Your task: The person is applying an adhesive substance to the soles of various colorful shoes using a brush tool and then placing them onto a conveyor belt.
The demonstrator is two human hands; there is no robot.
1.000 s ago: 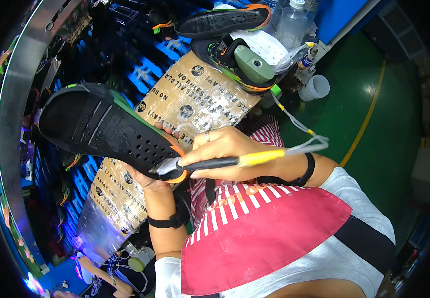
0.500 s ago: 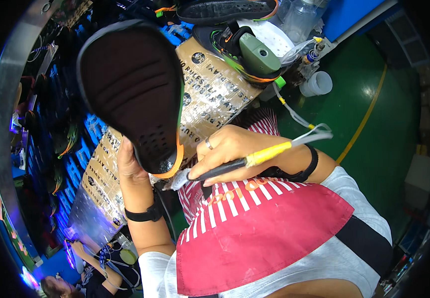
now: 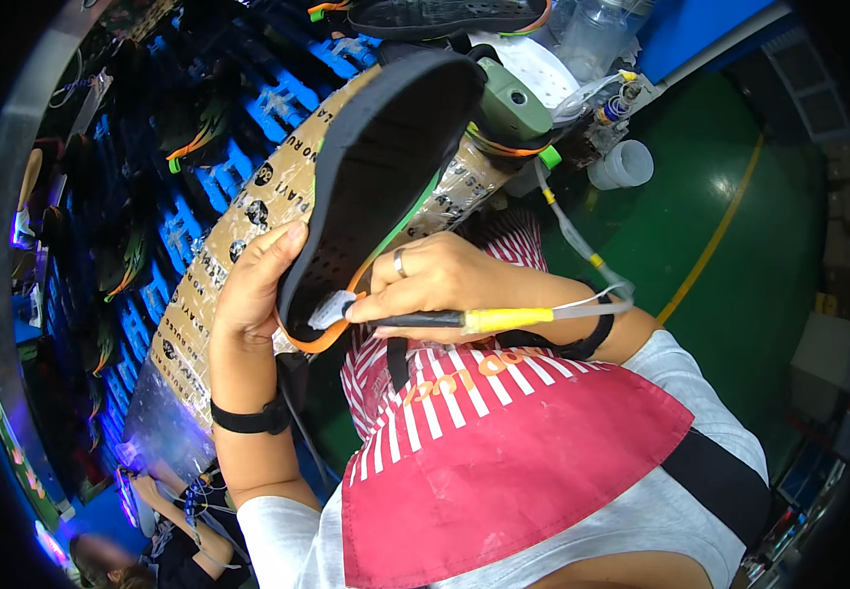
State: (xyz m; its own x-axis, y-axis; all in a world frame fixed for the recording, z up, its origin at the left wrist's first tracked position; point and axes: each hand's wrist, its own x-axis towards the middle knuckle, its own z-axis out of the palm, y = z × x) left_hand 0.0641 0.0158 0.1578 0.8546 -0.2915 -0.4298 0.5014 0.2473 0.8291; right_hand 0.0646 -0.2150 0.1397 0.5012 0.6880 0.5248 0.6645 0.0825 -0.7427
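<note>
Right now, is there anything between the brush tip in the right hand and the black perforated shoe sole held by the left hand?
Nothing visible: the brush's white tip already touches the black perforated sole at its orange-rimmed end, between the left hand and the right hand.

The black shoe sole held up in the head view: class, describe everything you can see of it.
The black shoe sole is long and rounded, rubbery-looking, dotted with small holes, with an orange and green edge. It is tilted, toe up and away. The left hand grips its lower end; the brush in the right hand touches there.
</note>
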